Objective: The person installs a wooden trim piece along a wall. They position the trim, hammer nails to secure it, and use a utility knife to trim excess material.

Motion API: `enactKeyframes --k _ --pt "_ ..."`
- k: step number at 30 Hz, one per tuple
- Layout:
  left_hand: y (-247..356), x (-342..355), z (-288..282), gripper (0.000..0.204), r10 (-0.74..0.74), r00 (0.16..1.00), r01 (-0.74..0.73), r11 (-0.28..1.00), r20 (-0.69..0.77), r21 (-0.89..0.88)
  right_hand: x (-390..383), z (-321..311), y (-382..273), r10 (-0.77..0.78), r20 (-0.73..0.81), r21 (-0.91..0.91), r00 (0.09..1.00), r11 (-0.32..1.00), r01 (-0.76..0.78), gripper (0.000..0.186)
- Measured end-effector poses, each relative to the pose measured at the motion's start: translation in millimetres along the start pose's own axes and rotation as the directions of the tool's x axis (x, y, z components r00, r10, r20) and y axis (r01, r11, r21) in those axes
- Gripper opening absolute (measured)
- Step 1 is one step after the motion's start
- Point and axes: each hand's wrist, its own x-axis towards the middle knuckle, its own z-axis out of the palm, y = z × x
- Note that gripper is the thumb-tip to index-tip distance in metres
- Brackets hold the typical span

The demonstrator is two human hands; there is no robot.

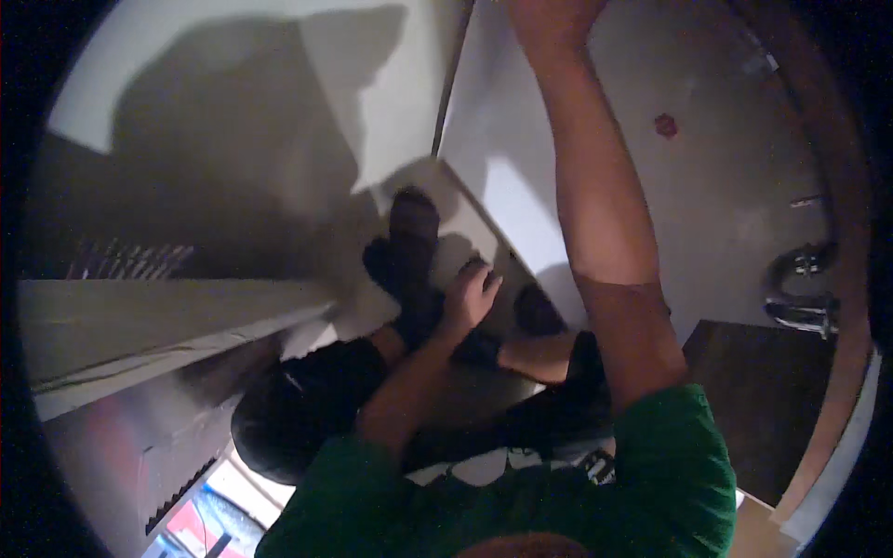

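My right arm reaches up across a broad white panel (pixel 521 139). At the top edge of the view my right hand (pixel 556 17) is cut off, with its fingers out of sight. Low between my knees, my left hand (pixel 473 296) hangs above the floor with its fingers curled. Something small and dark shows at those fingertips, too dim to name. Dark footwear (pixel 414 223) is on the floor just left of this hand, and another dark shoe shape (pixel 538 312) is to its right.
A shiny curved metal pipe (pixel 800 288) is at the right, above a dark brown panel (pixel 758 400). A red flower-shaped mark (pixel 665 126) is on the pale surface. At the left a pale ledge (pixel 177 325) juts in below a row of thin prongs (pixel 135 260). A large shadow covers the left wall.
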Motion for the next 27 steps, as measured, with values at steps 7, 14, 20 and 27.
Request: enactKeyframes --k 7,14,20,27 --pt "-8.4 -3.1 -20.7 0.032 -0.181 0.981 0.185 0.981 0.067 -0.052 -241.8 16.9 66.2 0.561 -0.132 -0.127 0.817 0.808 -0.575 0.052" --pt "51.9 -25.5 67.6 0.03 -0.021 0.981 0.083 0.945 0.195 -0.317 -323.2 -144.7 269.9 0.675 0.358 -0.886 0.645 0.464 0.005 0.036" --pt "-80.3 6.4 -5.7 0.031 -0.05 0.998 0.05 0.998 -0.031 -0.027 -128.8 -181.1 90.6 0.656 0.517 -0.644 0.55 0.721 -0.255 0.045" --pt "-76.6 20.0 -29.0 0.032 0.103 0.983 -0.102 0.995 0.152 -0.016 -123.0 -450.9 -24.7 0.59 0.439 -0.742 0.677 0.663 -0.097 0.042"
